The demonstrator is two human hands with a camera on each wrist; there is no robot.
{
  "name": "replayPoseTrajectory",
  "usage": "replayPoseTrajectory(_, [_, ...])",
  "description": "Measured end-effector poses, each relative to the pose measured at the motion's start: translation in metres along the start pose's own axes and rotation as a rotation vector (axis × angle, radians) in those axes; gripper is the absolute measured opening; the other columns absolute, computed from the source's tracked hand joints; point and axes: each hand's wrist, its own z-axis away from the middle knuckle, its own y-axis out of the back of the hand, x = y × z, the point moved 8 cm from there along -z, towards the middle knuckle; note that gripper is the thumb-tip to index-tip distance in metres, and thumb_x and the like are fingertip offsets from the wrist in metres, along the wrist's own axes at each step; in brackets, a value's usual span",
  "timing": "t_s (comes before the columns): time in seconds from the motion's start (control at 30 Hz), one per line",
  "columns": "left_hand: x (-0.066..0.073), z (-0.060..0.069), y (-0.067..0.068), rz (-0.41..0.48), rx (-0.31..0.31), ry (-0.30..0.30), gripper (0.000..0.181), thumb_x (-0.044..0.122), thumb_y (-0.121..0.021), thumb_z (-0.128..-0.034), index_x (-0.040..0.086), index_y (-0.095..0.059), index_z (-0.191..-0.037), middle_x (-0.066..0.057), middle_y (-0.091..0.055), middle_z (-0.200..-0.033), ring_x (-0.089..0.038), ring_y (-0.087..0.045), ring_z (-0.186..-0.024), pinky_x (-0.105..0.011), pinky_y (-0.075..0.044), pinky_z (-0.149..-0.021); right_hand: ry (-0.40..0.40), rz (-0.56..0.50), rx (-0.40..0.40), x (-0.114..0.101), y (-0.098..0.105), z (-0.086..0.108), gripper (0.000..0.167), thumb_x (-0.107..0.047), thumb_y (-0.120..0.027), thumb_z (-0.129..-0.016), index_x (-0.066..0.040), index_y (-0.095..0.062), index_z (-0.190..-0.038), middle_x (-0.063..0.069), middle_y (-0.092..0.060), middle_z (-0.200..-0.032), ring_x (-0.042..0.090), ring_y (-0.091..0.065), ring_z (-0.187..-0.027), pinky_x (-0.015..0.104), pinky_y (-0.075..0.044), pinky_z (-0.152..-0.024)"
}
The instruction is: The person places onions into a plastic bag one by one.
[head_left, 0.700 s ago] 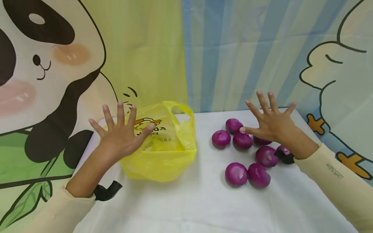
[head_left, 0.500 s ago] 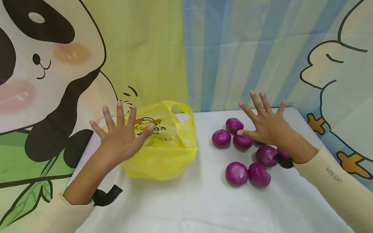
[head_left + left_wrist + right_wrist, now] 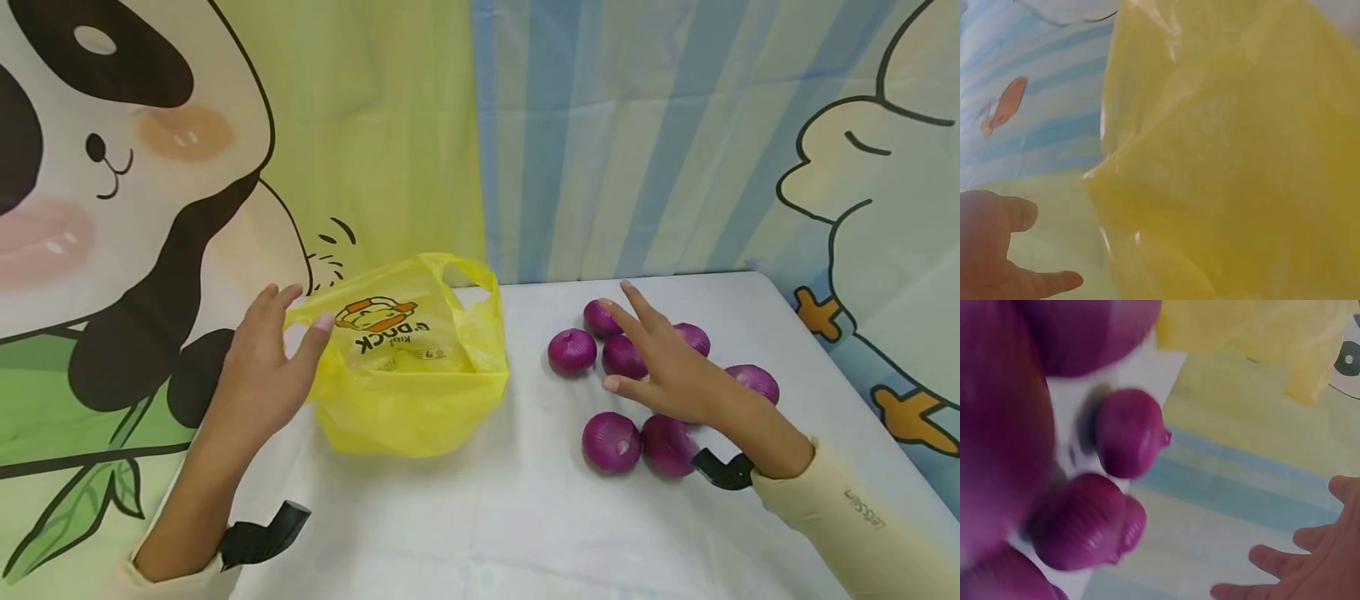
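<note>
From the head view I locate both hands above a white-covered table (image 3: 450, 533). Left hand (image 3: 262, 375): the fingers are extended and loosely bent, the thumb stands well away from them, and the grasp is vacant. It is positioned at the left side of the yellow plastic bag (image 3: 408, 417). In the left wrist view I read a gap between the visible digits and the plastic; contact at any other point I cannot tell.

Right hand (image 3: 675, 375): the fingers are extended and spread, thumb apart, with nothing in the grasp. It is over the group of purple onions (image 3: 572, 352), partly covering them from the head camera. I count seven onions plainly; the hand and forearm hide part of the group. Two sit side by side at the near edge.

The bag rests on the table, left of the onions and apart from them. One handle loop (image 3: 480, 292) stands at its right side, and a duck print (image 3: 375, 314) shows on its face. A panda figure (image 3: 105, 158) marks the backdrop at left.
</note>
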Motion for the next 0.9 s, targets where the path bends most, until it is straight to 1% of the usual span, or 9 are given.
replayPoseTrajectory(0.1, [-0.016,0.007,0.008,0.073,0.048,0.092,0.062,0.043,-0.043,-0.1016,0.007,-0.032,-0.151,-0.021,-0.027,-0.152,-0.046,-0.028,-0.135,-0.069,-0.027,-0.099,-0.010,-0.126,-0.003,-0.003,-0.013,0.010,0.097,-0.039,-0.073,-0.086,-0.031,-0.007,-0.157,0.000,0.004,-0.162,0.038,-0.012,-0.145,0.069,-0.030,-0.097])
replayPoseTrajectory(0.2, [-0.030,0.014,0.013,0.077,0.081,0.181,0.060,0.047,-0.040,-0.1013,0.008,-0.040,-0.147,-0.020,-0.046,-0.138,-0.043,-0.043,-0.123,-0.062,-0.040,-0.088,-0.014,-0.207,-0.015,-0.006,-0.027,0.017,0.092,-0.037,-0.072,-0.088,-0.031,-0.011,-0.157,-0.003,-0.001,-0.162,0.033,-0.012,-0.146,0.067,-0.028,-0.101])
replayPoseTrajectory(0.27, [-0.036,0.016,0.011,0.054,0.050,0.219,0.063,0.052,-0.034,-0.1012,0.008,-0.040,-0.146,-0.019,-0.056,-0.128,-0.041,-0.049,-0.114,-0.057,-0.043,-0.081,-0.014,-0.243,-0.029,-0.007,-0.037,0.021,0.089,-0.037,-0.071,-0.089,-0.029,-0.014,-0.157,-0.002,-0.004,-0.162,0.032,-0.014,-0.145,0.065,-0.028,-0.103])
replayPoseTrajectory(0.37, [-0.040,0.016,-0.002,-0.021,-0.055,0.263,0.074,0.061,-0.023,-0.0992,0.009,-0.032,-0.151,-0.020,-0.064,-0.117,-0.043,-0.054,-0.107,-0.057,-0.041,-0.075,-0.030,-0.266,-0.053,-0.008,-0.049,0.027,0.088,-0.041,-0.071,-0.088,-0.027,-0.018,-0.156,0.002,-0.008,-0.162,0.032,-0.016,-0.145,0.063,-0.029,-0.103])
replayPoseTrajectory(0.47, [-0.038,0.011,-0.015,-0.088,-0.110,0.274,0.082,0.066,-0.017,-0.0971,0.008,-0.022,-0.154,-0.024,-0.063,-0.117,-0.046,-0.056,-0.103,-0.060,-0.040,-0.073,-0.050,-0.281,-0.068,-0.009,-0.059,0.031,0.088,-0.047,-0.071,-0.086,-0.026,-0.021,-0.156,0.006,-0.010,-0.161,0.032,-0.014,-0.145,0.062,-0.029,-0.104])
replayPoseTrajectory(0.6, [-0.031,0.004,-0.026,-0.160,-0.091,0.270,0.088,0.070,-0.018,-0.0942,0.007,-0.018,-0.155,-0.027,-0.060,-0.121,-0.049,-0.057,-0.099,-0.058,-0.042,-0.068,-0.062,-0.296,-0.068,-0.009,-0.068,0.036,0.090,-0.053,-0.071,-0.083,-0.025,-0.025,-0.154,0.009,-0.012,-0.160,0.033,-0.015,-0.144,0.061,-0.033,-0.102])
replayPoseTrajectory(0.67, [-0.028,0.001,-0.032,-0.192,-0.082,0.266,0.091,0.073,-0.022,-0.0923,0.007,-0.017,-0.155,-0.027,-0.061,-0.120,-0.048,-0.059,-0.093,-0.053,-0.043,-0.063,-0.060,-0.300,-0.054,-0.008,-0.071,0.037,0.092,-0.054,-0.072,-0.081,-0.024,-0.026,-0.154,0.010,-0.013,-0.160,0.034,-0.017,-0.144,0.061,-0.033,-0.102])
replayPoseTrajectory(0.77, [-0.026,-0.002,-0.040,-0.215,-0.098,0.261,0.095,0.073,-0.033,-0.0907,0.005,-0.016,-0.155,-0.025,-0.063,-0.110,-0.039,-0.061,-0.076,-0.045,-0.041,-0.055,-0.070,-0.295,-0.044,-0.007,-0.075,0.040,0.094,-0.056,-0.074,-0.078,-0.025,-0.028,-0.153,0.012,-0.013,-0.160,0.036,-0.019,-0.143,0.061,-0.034,-0.101])
replayPoseTrajectory(0.9, [-0.024,-0.001,-0.049,-0.176,-0.133,0.239,0.087,0.058,-0.048,-0.0934,0.004,-0.017,-0.154,-0.018,-0.062,-0.095,-0.026,-0.054,-0.061,-0.036,-0.039,-0.049,-0.083,-0.264,-0.061,-0.007,-0.080,0.042,0.093,-0.053,-0.076,-0.077,-0.027,-0.029,-0.153,0.013,-0.013,-0.160,0.036,-0.027,-0.140,0.056,-0.040,-0.099])
